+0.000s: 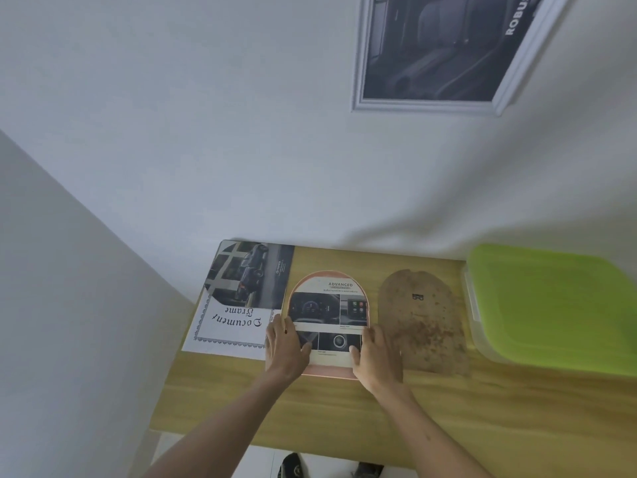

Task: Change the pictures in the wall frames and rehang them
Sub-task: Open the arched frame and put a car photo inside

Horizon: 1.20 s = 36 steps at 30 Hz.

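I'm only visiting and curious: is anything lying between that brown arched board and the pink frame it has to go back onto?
Nothing visible does. The brown backing board lies on bare table just right of the arched frame; only the right hand rests at the frame's edge between them, the left hand opposite.

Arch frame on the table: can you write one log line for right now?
arch frame flat on table | left hand, right hand pressing picture | backing board beside
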Motion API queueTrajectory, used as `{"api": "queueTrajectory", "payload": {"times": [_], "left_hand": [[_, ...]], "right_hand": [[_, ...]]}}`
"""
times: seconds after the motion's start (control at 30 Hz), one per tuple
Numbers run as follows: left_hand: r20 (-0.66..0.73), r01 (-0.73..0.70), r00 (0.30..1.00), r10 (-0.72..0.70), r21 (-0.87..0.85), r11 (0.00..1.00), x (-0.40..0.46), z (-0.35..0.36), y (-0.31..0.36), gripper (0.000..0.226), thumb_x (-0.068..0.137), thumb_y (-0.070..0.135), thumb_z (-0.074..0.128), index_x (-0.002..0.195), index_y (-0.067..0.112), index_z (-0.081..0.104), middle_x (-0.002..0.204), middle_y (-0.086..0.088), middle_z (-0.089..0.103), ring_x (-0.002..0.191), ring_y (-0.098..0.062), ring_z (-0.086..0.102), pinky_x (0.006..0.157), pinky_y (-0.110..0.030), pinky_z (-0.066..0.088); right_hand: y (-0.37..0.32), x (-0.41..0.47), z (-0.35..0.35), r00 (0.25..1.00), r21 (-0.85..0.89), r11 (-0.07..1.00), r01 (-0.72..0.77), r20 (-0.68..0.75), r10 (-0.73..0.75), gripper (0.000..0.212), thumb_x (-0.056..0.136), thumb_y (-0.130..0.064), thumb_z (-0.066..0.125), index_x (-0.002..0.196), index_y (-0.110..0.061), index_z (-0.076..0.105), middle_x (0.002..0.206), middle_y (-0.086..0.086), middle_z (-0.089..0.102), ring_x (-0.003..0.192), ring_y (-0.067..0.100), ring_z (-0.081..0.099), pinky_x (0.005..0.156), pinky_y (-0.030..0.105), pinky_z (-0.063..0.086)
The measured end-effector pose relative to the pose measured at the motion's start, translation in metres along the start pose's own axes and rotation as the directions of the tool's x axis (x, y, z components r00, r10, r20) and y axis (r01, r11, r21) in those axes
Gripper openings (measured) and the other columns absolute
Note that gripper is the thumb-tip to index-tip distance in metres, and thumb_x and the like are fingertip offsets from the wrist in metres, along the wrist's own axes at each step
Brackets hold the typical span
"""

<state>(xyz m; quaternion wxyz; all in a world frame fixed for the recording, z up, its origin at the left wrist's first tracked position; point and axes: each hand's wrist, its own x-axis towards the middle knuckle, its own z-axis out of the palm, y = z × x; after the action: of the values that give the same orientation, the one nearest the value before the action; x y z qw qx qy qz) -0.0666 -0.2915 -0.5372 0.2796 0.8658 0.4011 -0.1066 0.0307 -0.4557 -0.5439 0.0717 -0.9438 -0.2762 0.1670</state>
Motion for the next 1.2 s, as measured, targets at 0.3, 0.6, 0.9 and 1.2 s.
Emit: {"api": "queueTrajectory", "payload": {"times": [0.3,0.6,0.9,1.2], "left_hand": [[0.096,-0.039,0.995,0.035,0.041,0.998,0.006,0.005,-0.019,0.067,0.101,0.043,0.041,0.155,0.019,0.01,0.159,-0.019,-0.019,0.146,-0.039,-0.014,0.121,-0.052,0.001],[0.131,-0.049,0.99,0.046,0.023,0.999,0.005,0.004,-0.021,0.067,0.102,0.042,0.038,0.156,0.02,0.006,0.158,-0.021,-0.023,0.146,-0.039,-0.018,0.12,-0.051,-0.006],[0.07,-0.136,0.987,0.141,-0.083,0.987,0.003,-0.005,-0.026,0.076,0.096,0.051,0.047,0.154,0.017,0.012,0.161,-0.013,-0.005,0.148,-0.036,-0.009,0.121,-0.051,0.004],[0.14,0.067,0.989,0.049,-0.715,0.695,-0.009,-0.026,-0.001,0.061,0.093,0.048,0.058,0.14,0.01,0.046,0.126,-0.006,0.062,0.107,-0.019,0.061,0.096,-0.038,0.049]], "right_hand": [[-0.034,-0.004,0.007,0.978,0.22,0.955,-0.198,-0.018,0.207,0.046,0.098,-0.043,0.044,0.131,-0.013,0.054,0.144,0.006,0.04,0.128,0.025,0.044,0.102,0.036,0.043],[-0.052,-0.012,-0.003,0.916,0.675,0.675,-0.299,0.003,0.402,0.049,0.08,-0.055,0.059,0.122,-0.028,0.059,0.117,-0.009,0.065,0.105,0.014,0.061,0.084,0.036,0.051],[-0.034,-0.006,-0.025,0.886,0.91,0.238,-0.339,0.224,0.406,0.029,0.084,0.003,0.067,0.106,-0.016,0.068,0.099,0.009,0.072,0.086,0.025,0.071,0.082,0.042,0.058],[0.001,-0.038,-0.043,0.941,0.92,-0.286,-0.269,0.315,0.127,0.039,0.087,0.014,0.056,0.121,-0.007,0.055,0.112,0.025,0.068,0.099,0.043,0.067,0.07,0.048,0.062]]}}
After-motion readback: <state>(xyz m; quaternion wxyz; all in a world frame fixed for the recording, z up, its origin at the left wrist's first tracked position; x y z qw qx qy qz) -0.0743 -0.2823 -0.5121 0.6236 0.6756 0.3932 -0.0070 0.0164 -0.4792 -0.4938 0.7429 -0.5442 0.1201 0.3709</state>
